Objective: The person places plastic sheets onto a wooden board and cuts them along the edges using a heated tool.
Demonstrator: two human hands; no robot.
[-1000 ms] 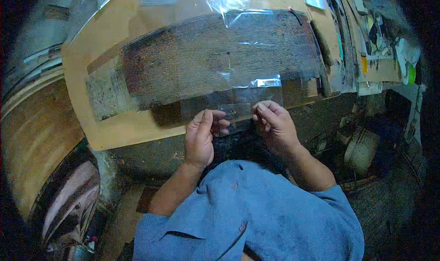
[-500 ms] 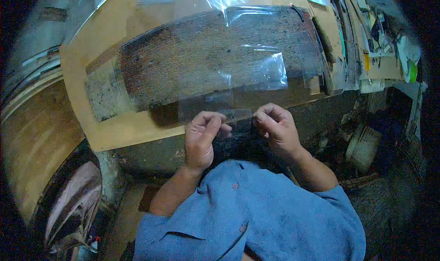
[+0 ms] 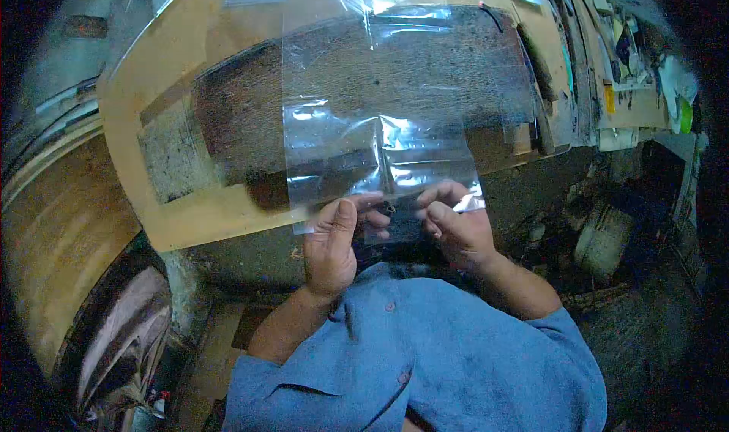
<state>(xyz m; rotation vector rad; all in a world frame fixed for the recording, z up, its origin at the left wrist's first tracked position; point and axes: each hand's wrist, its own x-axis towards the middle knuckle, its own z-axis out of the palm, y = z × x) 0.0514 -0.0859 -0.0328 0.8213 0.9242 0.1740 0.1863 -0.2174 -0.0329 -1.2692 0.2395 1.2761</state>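
A tan desk (image 3: 220, 213) fills the upper view, and across it, left to right, lies a long, dark, textured strip (image 3: 247, 117) with a greyer patch (image 3: 171, 155) at its left end. Over the strip's middle comes the clear plastic sheet (image 3: 330, 147), glare flashing off its creases! Its long axis runs away from the person, roughly square across the strip; the near end points at the blue shirt (image 3: 463, 333), and where the far end stops, in that glare, I can't tell.

Down at the near edge, just past the desk's front, both hands are in play. Left hand (image 3: 330, 246) by the left corner, thumb up and apart from half-curled fingers; right hand (image 3: 463, 227) by the right corner, thumb and bent fingers closer together, shiny plastic beside them. Is either one pinching the film? Too transparent to call; I can't tell.

Off to the right, dark rough pieces (image 3: 535, 67) line the strip's end, a small orange item (image 3: 609, 99) beyond. A pale, crumpled cloth (image 3: 125, 326) sits low on the left.
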